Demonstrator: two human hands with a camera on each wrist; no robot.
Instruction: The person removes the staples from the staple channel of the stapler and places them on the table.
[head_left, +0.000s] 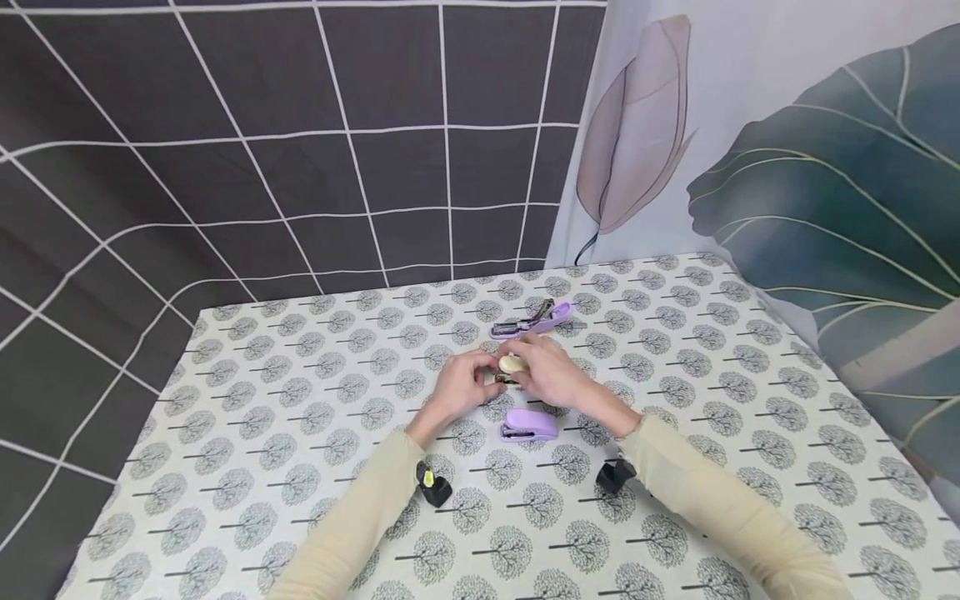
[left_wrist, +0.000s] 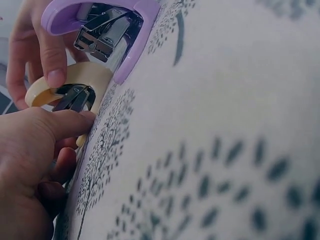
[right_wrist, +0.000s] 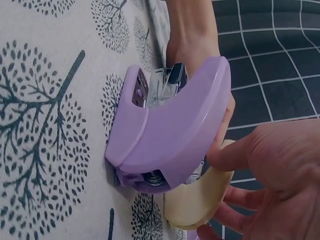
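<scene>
A cream stapler [head_left: 513, 364] sits between both hands near the table's middle. My left hand [head_left: 461, 383] holds its front end from the left; in the left wrist view the thumb lies against the metal parts at its mouth. From the right, my right hand [head_left: 551, 368] grips the stapler's body, with a fingertip on its curved top in the left wrist view. Closer to me stands a lilac stapler [head_left: 529, 425], which partly covers the cream one [right_wrist: 195, 200] in the right wrist view. Just beyond the hands lies another lilac stapler [head_left: 534, 320], its metal magazine swung up.
A white cloth with grey tree prints covers the table [head_left: 315, 500]. Behind it hangs a dark curtain [head_left: 390, 83] with a white grid, and a leaf-printed curtain [head_left: 645, 167] hangs at the right. Black straps [head_left: 617, 475] are on both wrists.
</scene>
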